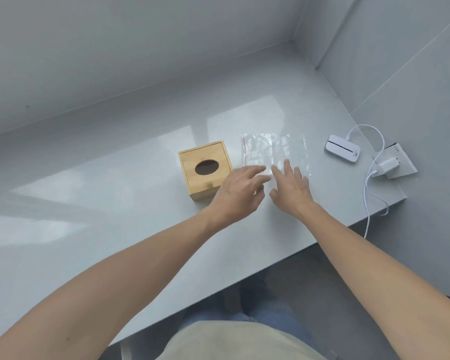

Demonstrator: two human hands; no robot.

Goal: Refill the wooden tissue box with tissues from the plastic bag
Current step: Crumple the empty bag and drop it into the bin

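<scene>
wooden tissue box [205, 169]: oval slot dark, contents unclear | plastic bag [274, 151]: flat beside it | left hand [240, 189], right hand [290, 187]: fingers spread at bag's near edge

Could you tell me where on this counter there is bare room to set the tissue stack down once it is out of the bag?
The broad counter left of the wooden tissue box is bare, as is the strip behind the box and plastic bag toward the wall. It is crowded at right: white device, charger and cable.
</scene>
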